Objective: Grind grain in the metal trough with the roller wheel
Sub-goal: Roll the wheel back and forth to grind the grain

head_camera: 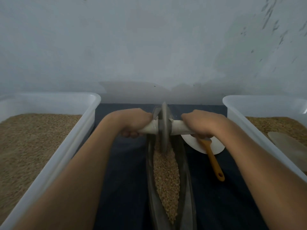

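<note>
1. 2 translucent bins flank the work area: the left bin (54,146) and the right bin (259,123), both holding grain. A pale scoop-like item (289,146) lies on the grain in the right bin; its exact kind cannot be told.
2. The metal trough (186,188) runs lengthwise on a dark cloth (126,180) between the bins. A band of grain (166,176) lies along its channel, still coarse by appearance.
3. The roller wheel (163,127) stands upright in the trough's far end, its rim in the grain.
4. The left hand (134,123) is wrapped around the left handle (149,129); the right hand (199,124) is wrapped around the right handle (180,128). Both grips are closed firmly.
5. A white plate (216,146) with an orange-handled tool (214,161) sits just right of the trough.
6. Judgement: the grinding stroke is in hand, at its far limit. The next move calls for drawing the wheel back toward the body with even downward pressure on both handles, keeping it upright and centred.
</note>
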The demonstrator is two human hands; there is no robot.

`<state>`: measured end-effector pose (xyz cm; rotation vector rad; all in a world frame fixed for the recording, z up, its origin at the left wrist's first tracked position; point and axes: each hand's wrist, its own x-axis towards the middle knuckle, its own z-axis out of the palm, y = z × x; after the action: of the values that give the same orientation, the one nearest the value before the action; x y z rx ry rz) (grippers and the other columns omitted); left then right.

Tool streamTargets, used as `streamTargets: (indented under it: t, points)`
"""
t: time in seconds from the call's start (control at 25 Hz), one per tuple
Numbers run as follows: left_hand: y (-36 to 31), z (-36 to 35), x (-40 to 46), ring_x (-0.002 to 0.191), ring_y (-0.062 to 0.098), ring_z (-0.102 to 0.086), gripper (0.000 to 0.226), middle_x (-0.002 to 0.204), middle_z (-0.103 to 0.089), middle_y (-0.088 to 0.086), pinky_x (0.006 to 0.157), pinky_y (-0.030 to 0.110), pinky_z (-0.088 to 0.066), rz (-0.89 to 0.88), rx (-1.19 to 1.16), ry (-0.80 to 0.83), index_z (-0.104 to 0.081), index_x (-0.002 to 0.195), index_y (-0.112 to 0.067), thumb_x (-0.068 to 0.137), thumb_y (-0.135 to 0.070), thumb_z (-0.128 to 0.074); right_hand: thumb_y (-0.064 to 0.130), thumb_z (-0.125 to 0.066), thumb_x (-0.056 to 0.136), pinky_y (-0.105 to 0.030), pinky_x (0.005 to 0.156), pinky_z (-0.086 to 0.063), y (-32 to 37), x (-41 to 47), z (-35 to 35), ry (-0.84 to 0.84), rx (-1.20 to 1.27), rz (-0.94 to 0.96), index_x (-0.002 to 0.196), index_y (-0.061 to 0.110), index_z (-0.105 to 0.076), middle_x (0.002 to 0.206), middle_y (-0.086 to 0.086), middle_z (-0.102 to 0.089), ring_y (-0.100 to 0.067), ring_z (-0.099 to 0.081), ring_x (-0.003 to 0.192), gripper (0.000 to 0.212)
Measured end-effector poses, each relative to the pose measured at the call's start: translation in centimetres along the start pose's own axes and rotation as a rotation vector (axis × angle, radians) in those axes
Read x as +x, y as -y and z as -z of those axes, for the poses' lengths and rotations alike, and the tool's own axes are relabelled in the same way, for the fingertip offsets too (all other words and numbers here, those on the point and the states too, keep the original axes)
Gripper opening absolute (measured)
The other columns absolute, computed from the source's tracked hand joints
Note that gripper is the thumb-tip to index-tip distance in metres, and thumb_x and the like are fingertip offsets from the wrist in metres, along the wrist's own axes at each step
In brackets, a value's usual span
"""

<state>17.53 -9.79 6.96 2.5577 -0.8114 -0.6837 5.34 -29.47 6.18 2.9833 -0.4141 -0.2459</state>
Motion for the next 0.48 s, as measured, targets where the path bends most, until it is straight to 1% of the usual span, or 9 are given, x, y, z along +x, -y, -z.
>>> streamTargets:
  t: [0.04,0.08,0.16,0.2,0.24,0.32,0.36,0.4,0.48]
  points:
    - [0.3,-0.2,-0.3,0.039,0.019,-0.046,0.045,0.052,-0.058,0.005,0.049,0.025,-0.038,-0.034,0.080,-0.056,-0.056,0.073,-0.016,0.101,-0.044,-0.036,0.012,-0.050,0.098,-0.029,0.056,-0.030,0.3,-0.3,0.1,-0.037,0.013,-0.024,0.106,0.013,-0.051,0.084,-0.004,-0.051,-0.016,-0.050,0.069,0.008]
    - [0.7,-0.5,-0.9,0.049,0.019,-0.051,0.032,0.061,-0.058,0.004,0.055,0.031,-0.042,-0.102,0.255,-0.142,-0.050,0.077,-0.020,0.101,-0.039,-0.042,0.019,-0.044,0.098,-0.031,0.056,-0.029,0.6,-1.1,0.1,-0.120,0.026,-0.061,0.099,0.015,-0.050,0.083,-0.004,-0.052,-0.018,-0.051,0.069,0.008]
    - [1.7,-2.3,-3.0,0.069,0.023,-0.051,0.024,0.077,-0.042,-0.002,0.063,0.041,-0.043,-0.245,0.634,-0.363,-0.034,0.084,-0.023,0.101,-0.030,-0.049,0.031,-0.037,0.099,-0.033,0.054,-0.028,1.5,-3.5,-0.8,-0.339,0.010,-0.159,0.087,0.014,-0.048,0.075,-0.002,-0.048,-0.019,-0.051,0.067,0.023]
    - [2.0,-3.5,-4.3,0.071,0.025,-0.049,0.019,0.078,-0.037,-0.003,0.061,0.040,-0.041,-0.291,0.701,-0.499,-0.033,0.086,-0.023,0.101,-0.028,-0.043,0.032,-0.039,0.099,-0.032,0.053,-0.027,2.0,-4.8,-1.5,-0.432,-0.082,-0.150,0.084,0.014,-0.044,0.072,0.000,-0.043,-0.019,-0.048,0.065,0.024]
    - [2.2,-4.7,-5.5,0.066,0.023,-0.046,0.017,0.074,-0.035,-0.005,0.055,0.036,-0.036,-0.322,0.740,-0.624,-0.035,0.086,-0.022,0.101,-0.028,-0.031,0.031,-0.039,0.099,-0.031,0.051,-0.024,2.6,-6.1,-2.1,-0.506,-0.121,-0.146,0.078,0.015,-0.044,0.068,0.003,-0.039,-0.017,-0.044,0.061,0.026]
    - [1.9,-6.8,-7.8,0.051,0.016,-0.035,0.041,0.063,-0.035,-0.008,0.049,0.028,-0.022,-0.295,0.752,-0.794,-0.042,0.078,-0.022,0.096,-0.031,-0.007,0.032,-0.025,0.100,-0.029,0.050,-0.021,3.6,-9.1,-3.3,-0.581,-0.050,-0.218,0.064,0.021,-0.036,0.060,0.008,-0.036,-0.012,-0.034,0.053,0.039]
    - [1.8,-7.6,-8.9,0.045,0.014,-0.031,0.046,0.057,-0.035,-0.009,0.048,0.026,-0.019,-0.266,0.731,-0.823,-0.043,0.069,-0.022,0.098,-0.030,-0.008,0.032,-0.018,0.099,-0.029,0.049,-0.023,4.0,-10.1,-3.8,-0.591,-0.012,-0.250,0.059,0.023,-0.035,0.055,0.008,-0.038,-0.010,-0.033,0.049,0.045]
    - [1.7,-7.9,-9.7,0.040,0.013,-0.029,0.048,0.050,-0.035,-0.010,0.047,0.024,-0.018,-0.261,0.707,-0.858,-0.042,0.059,-0.022,0.103,-0.029,-0.021,0.032,-0.016,0.100,-0.028,0.047,-0.026,4.2,-10.9,-4.2,-0.634,0.048,-0.265,0.055,0.024,-0.038,0.051,0.008,-0.040,-0.011,-0.035,0.045,0.051]
    - [1.6,-8.2,-10.8,0.032,0.014,-0.028,0.054,0.042,-0.032,-0.009,0.044,0.021,-0.019,-0.330,0.588,-1.021,-0.038,0.048,-0.024,0.101,-0.022,-0.049,0.032,-0.026,0.101,-0.026,0.043,-0.033,4.4,-11.8,-4.8,-0.787,0.191,-0.228,0.049,0.022,-0.047,0.043,0.006,-0.042,-0.015,-0.038,0.037,0.057]
